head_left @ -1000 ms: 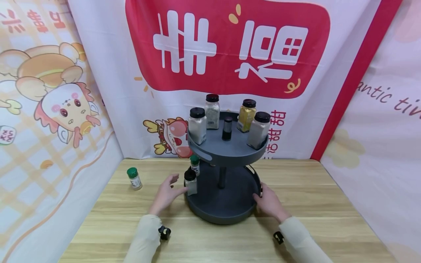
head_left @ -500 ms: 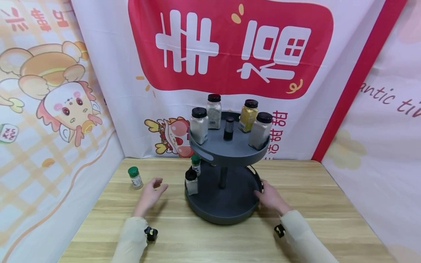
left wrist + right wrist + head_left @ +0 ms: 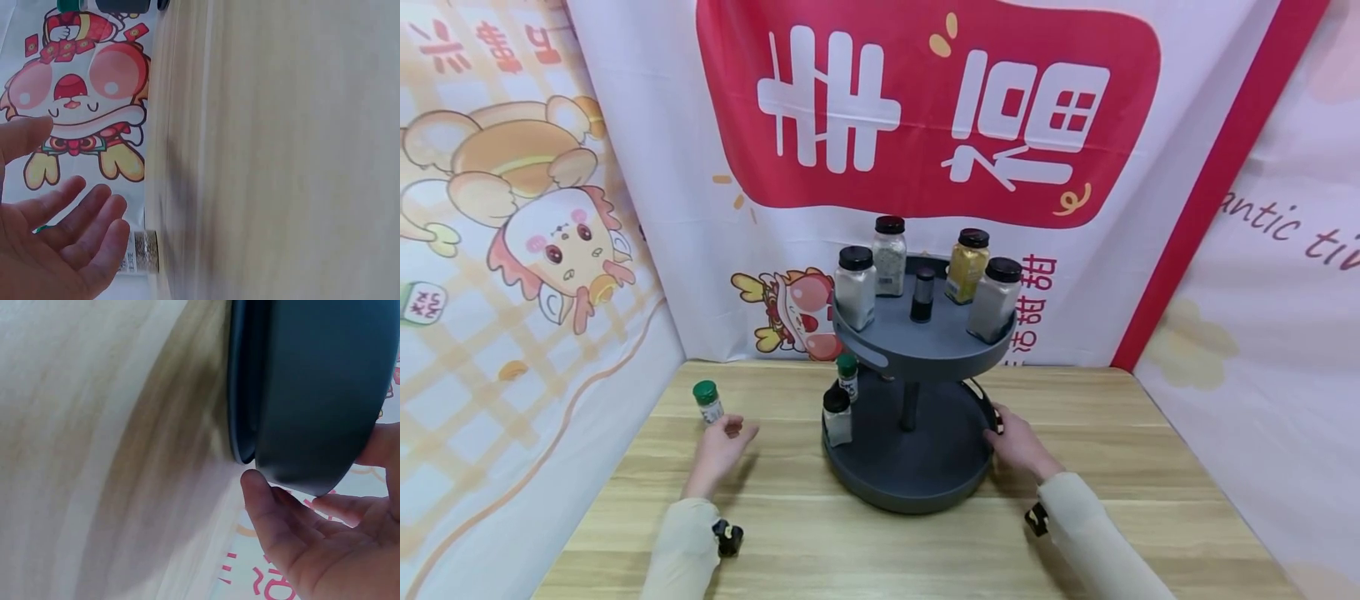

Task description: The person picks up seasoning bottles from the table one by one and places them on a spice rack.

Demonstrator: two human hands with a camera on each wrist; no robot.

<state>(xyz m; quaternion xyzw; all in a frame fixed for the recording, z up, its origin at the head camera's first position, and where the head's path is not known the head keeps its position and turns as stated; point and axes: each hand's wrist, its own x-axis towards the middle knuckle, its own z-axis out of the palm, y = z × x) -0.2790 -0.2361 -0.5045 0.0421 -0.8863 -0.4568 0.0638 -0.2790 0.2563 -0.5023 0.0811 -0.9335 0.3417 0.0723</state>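
Note:
My left hand point(image 3: 718, 454) is empty, its fingers loosely bent, just in front of a small green-capped spice jar point(image 3: 707, 400) standing on the table at the left. In the left wrist view that jar's speckled lower end point(image 3: 145, 251) shows partly behind the fingers. With thumb inside and fingers outside, my right hand point(image 3: 1021, 442) grips the right rim of the lower tray of a dark grey two-tier turntable rack point(image 3: 910, 502). On that tray's left side stand a black-capped jar point(image 3: 837, 427) and another green-capped spice jar point(image 3: 847, 385).
The upper tier point(image 3: 917, 346) bears several black-capped jars, among them a yellow one point(image 3: 967, 271), around a short central post point(image 3: 922, 298). Printed cloths point(image 3: 820, 192) hang behind and at both sides of the wooden table point(image 3: 880, 554).
My left hand has moved left, away from the black-capped jar on the lower tray, toward the green-capped jar on the table. The right hand stays on the rim.

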